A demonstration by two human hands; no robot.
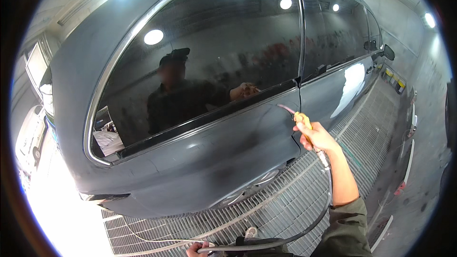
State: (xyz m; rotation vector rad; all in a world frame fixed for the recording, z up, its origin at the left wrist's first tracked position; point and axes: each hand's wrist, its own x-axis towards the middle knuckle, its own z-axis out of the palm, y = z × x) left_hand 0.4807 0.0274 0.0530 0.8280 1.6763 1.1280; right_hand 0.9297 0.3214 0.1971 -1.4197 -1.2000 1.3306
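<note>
A yellow air blow gun (303, 119) is gripped in my right hand (318, 138), its thin reddish nozzle aimed at the rear door just below the window trim. That dull dark-grey car (209, 150) fills most of the view, its side panels matt with darker smudges. From the gun's metal coupling a dark air hose (309, 228) curves down and back toward the lower edge. There my left hand (196, 249) has its fingers closed around the hose, partly cut off by the picture's edge. The nozzle tip appears close to the panel; whether it touches, I cannot tell.
Metal floor grating (190, 228) runs beneath the car, and my shoe (251, 232) stands on it. A thinner pale hose (157, 240) crosses the grating. Smudged grey wall (423, 128) lies to the right, with yellow-and-black containers (392, 80) farther off. Another vehicle (31, 135) stands outside at left.
</note>
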